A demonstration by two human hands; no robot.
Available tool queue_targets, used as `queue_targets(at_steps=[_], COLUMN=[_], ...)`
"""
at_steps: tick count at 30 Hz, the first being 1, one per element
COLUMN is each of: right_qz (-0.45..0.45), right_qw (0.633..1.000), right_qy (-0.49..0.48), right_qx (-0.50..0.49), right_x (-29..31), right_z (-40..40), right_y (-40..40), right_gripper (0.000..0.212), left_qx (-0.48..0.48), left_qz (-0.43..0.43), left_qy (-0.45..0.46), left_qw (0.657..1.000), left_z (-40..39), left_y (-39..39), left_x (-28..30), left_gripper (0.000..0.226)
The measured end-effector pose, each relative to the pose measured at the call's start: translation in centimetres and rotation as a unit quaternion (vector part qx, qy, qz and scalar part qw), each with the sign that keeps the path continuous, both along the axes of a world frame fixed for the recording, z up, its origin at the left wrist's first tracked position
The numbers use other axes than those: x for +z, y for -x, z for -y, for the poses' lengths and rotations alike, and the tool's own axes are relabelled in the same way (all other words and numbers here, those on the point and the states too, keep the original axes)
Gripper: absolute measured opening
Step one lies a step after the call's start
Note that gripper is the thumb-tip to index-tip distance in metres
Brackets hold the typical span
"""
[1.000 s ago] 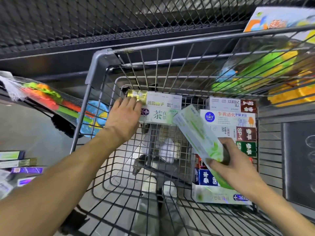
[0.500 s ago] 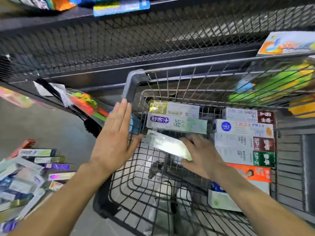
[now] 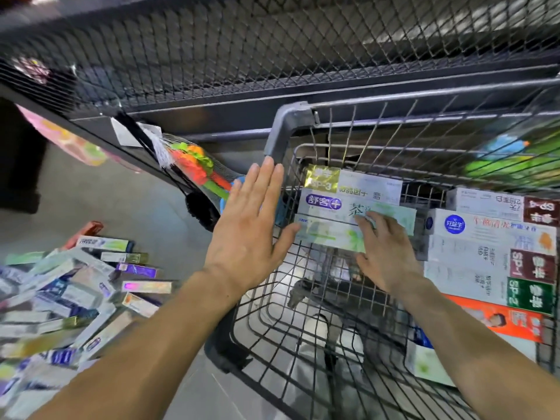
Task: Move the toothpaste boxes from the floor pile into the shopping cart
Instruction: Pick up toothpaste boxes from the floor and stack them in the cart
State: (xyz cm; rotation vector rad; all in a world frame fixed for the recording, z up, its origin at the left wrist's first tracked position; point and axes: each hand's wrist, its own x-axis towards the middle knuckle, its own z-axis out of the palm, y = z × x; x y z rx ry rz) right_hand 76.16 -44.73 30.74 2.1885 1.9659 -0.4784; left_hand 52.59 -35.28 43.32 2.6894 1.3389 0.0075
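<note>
Right hand [image 3: 383, 256] flat on pale green toothpaste box [image 3: 330, 237] (inside cart [image 3: 291, 122]), left hand [image 3: 248, 234] spread outside it

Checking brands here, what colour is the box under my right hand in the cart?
Pale green and white with a leaf print, the toothpaste box under the right hand; head view.

The grey floor [image 3: 130, 204] carries a loose pile of toothpaste boxes [image 3: 66, 295] at the left, lying at mixed angles. The wire shopping cart [image 3: 285, 128] stands just beside the pile.
</note>
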Motion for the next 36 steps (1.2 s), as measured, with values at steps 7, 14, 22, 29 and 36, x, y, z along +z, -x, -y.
queue_targets(at_steps=[7, 14, 22, 29, 36], right_qz=[-0.033, -0.071, -0.076, -0.058, -0.037], right_qw=[0.999, 0.994, 0.971, 0.938, 0.911], right_qy=[0.019, -0.086, -0.179, -0.164, -0.097], right_qx=[-0.015, 0.01, 0.138, 0.299, 0.4], right_x=[1.7, 9.6, 20.1, 20.2, 13.0], right_z=[-0.4, -2.4, -5.9, -8.0, -4.9], right_y=[0.3, 1.5, 10.5, 30.9, 54.4], right_gripper=[0.071, 0.048, 0.062, 0.072, 0.075], left_qx=[0.007, 0.017, 0.142, 0.327, 0.431], left_qz=[-0.005, 0.027, 0.073, 0.01, -0.003], left_qy=[0.006, 0.029, 0.029, 0.068, 0.109], left_qw=[1.0, 0.999, 0.987, 0.943, 0.896], left_z=[0.0, 0.2, 2.3, 10.3, 21.1], left_y=[-0.1, 0.2, 12.5, 36.4, 58.0], left_x=[0.2, 1.2, 2.5, 1.4, -4.0], left_gripper=[0.078, 0.071, 0.073, 0.084, 0.08])
